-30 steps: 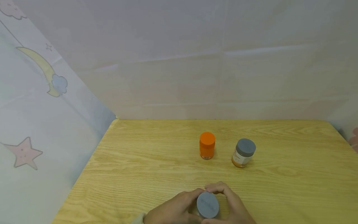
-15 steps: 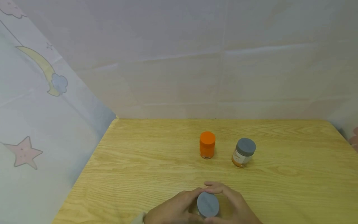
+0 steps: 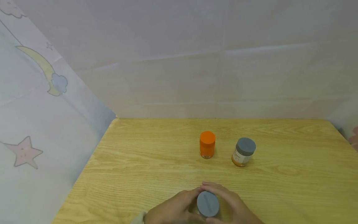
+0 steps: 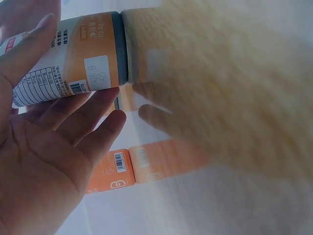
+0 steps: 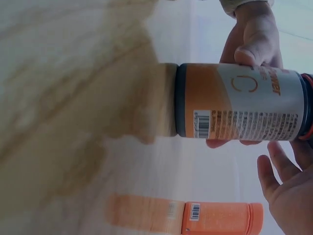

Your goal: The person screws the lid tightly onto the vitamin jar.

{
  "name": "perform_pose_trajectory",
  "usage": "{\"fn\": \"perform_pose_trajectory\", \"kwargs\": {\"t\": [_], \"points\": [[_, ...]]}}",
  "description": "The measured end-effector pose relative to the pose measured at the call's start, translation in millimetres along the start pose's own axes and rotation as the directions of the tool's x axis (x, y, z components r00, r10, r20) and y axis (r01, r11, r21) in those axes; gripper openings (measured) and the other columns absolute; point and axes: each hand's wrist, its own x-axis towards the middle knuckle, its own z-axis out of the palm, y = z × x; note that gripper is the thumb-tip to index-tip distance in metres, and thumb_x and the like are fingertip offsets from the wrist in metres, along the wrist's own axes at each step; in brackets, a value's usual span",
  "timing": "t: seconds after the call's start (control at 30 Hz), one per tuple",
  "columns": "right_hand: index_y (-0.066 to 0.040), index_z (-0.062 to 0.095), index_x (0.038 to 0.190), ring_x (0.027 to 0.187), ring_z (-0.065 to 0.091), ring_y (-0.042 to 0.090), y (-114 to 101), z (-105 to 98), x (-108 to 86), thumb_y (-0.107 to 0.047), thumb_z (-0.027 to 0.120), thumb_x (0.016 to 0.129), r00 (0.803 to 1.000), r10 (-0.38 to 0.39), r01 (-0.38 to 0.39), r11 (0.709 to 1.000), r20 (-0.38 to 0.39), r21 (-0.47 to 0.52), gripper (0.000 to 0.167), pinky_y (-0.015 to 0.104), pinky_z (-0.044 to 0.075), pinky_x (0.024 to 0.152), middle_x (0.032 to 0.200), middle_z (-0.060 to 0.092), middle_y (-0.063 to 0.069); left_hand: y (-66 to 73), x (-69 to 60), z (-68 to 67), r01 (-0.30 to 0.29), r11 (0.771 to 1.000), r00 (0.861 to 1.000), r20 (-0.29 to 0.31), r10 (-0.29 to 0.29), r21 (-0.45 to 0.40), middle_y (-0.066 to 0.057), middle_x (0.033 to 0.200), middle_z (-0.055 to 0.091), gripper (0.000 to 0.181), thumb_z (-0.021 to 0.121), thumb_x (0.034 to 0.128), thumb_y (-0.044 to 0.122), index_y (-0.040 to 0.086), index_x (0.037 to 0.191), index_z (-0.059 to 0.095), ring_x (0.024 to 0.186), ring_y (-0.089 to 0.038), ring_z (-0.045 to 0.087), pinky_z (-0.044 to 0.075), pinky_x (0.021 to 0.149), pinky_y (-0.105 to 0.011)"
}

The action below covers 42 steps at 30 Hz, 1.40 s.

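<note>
At the near edge of the head view stands an upright supplement jar with a grey lid (image 3: pixel 208 203). My left hand (image 3: pixel 173 208) grips its side, with the thumb lying across the label (image 4: pixel 73 54) in the left wrist view and the lower fingers spread beneath. My right hand (image 3: pixel 237 208) curves round the lid from the right, thumb near and fingers far. In the right wrist view, the jar's body (image 5: pixel 239 103) meets the table, and a thin orange-red band (image 5: pixel 307 132) shows by the lid. Most of the lid lies out of that frame.
Farther back on the wooden table (image 3: pixel 139 149) stand an orange jar with an orange lid (image 3: pixel 207 145) and, right of it, another grey-lidded jar (image 3: pixel 243 152). Pale fabric (image 3: pixel 167 77) hangs behind the table's far edge.
My right fingertips have shifted left along the lid's far side, and the thumb slightly right. The mark on the lid lies at a different angle. My left hand stays in place.
</note>
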Motion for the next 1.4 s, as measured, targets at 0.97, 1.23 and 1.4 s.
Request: {"fn": "perform_pose_trajectory", "kwargs": {"t": [0.97,1.23,1.4], "points": [[-0.009,0.052,0.139,0.138,0.045,0.009,-1.3,-1.0,-1.3,-0.002,0.082,0.078,0.996,0.089,-0.089,0.995,-0.001,0.041,0.068,0.023,0.038,0.109,0.146,0.053,0.006,-0.6,3.5,-1.4,0.021,0.999,0.999,0.025,-0.02,-0.045,0.015,0.135,0.058,0.065,0.071,0.0913,0.033,0.03,0.147,0.039,0.116,0.004,0.054,0.045,0.099,-0.019],[-0.004,0.053,0.128,0.12,0.058,0.013,1.8,9.4,0.5,0.007,0.086,0.067,0.992,0.077,-0.057,0.981,-0.101,0.184,0.069,0.02,0.04,0.105,0.128,0.061,0.01,-1.5,1.7,-1.2,0.055,0.996,0.998,0.001,-0.055,-0.066,0.016,0.139,0.055,0.064,0.073,0.0888,0.036,0.032,0.145,0.042,0.12,0.004,0.052,0.043,0.102,-0.02],[-0.002,0.05,0.134,0.118,0.056,0.009,4.2,5.7,-0.1,-0.003,0.087,0.072,0.996,0.051,-0.046,0.996,-0.068,0.079,0.072,0.021,0.043,0.102,0.13,0.061,0.008,-2.5,2.3,0.3,0.033,0.998,0.999,0.006,-0.033,-0.052,0.014,0.143,0.052,0.068,0.07,0.0907,0.039,0.033,0.149,0.036,0.125,0.001,0.051,0.043,0.104,-0.022]]}}
